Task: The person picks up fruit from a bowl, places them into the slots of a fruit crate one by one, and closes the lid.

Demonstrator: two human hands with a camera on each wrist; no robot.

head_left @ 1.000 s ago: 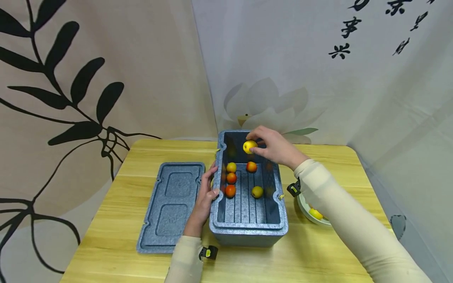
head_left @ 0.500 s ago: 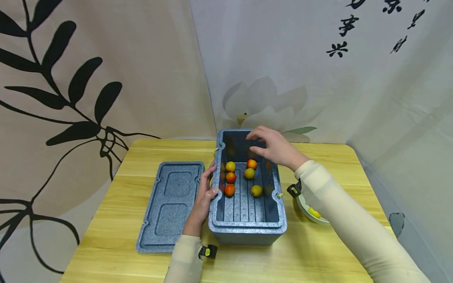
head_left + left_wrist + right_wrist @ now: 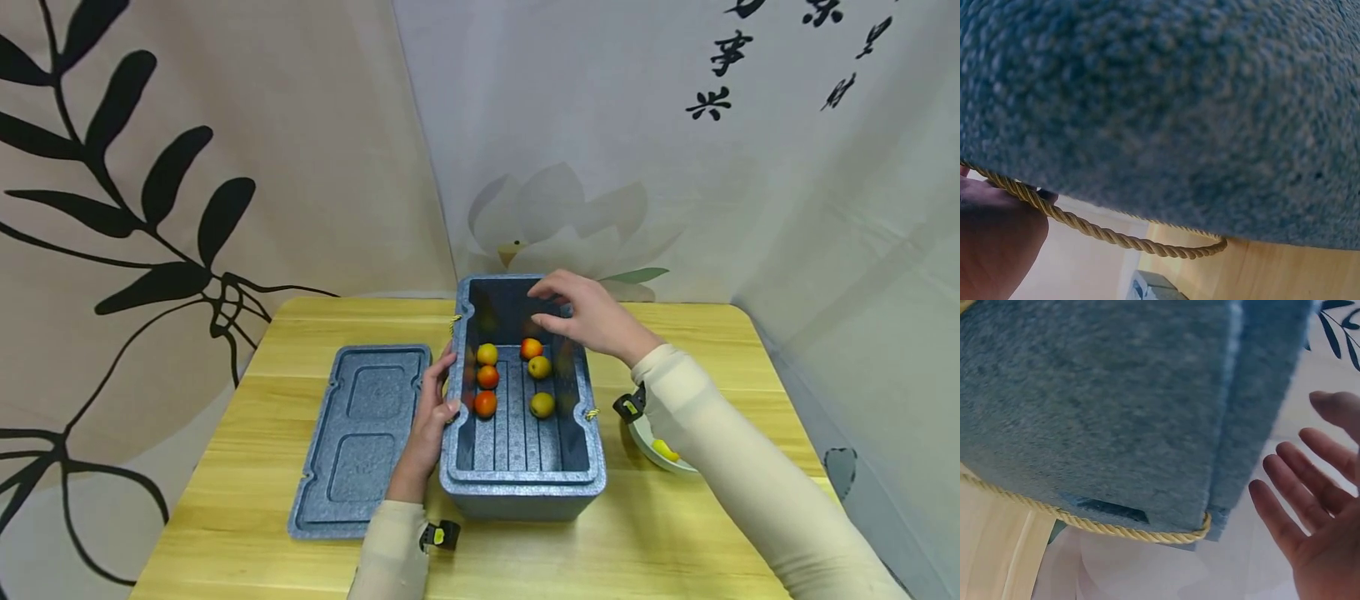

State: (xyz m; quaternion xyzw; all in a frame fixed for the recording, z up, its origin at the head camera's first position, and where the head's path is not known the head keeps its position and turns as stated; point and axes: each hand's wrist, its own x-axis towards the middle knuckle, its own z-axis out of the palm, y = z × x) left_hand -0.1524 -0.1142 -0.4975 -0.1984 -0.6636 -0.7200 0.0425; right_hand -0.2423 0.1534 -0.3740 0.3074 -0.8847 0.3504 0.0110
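Observation:
A speckled blue-grey foam box [image 3: 521, 478] stands uncovered on the table. Inside, two loose rows of small fruit lie on its ribbed floor: yellow fruit [image 3: 539, 367] and orange-red fruit [image 3: 486, 405]. My right hand [image 3: 592, 315] hovers over the box's far right part, fingers slightly bent and spread, holding nothing; the right wrist view shows the same hand [image 3: 1322, 519] beside the box. Against the left wall rests my left hand [image 3: 431, 412], fingers along the outside and thumb at the rim. A twisted rope handle [image 3: 1116, 237] crosses by that hand in the left wrist view.
The box's lid [image 3: 367, 442] lies flat to the left on the wooden table [image 3: 247, 467]. To the right, a pale bowl [image 3: 647, 442] with yellow fruit [image 3: 664, 450] is partly hidden by the right sleeve. Printed cloth hangs behind.
A yellow fruit left my right hand, dropped into the box and then shifted right beside the others. The right hand has drawn slightly right. The left hand stays at the box wall.

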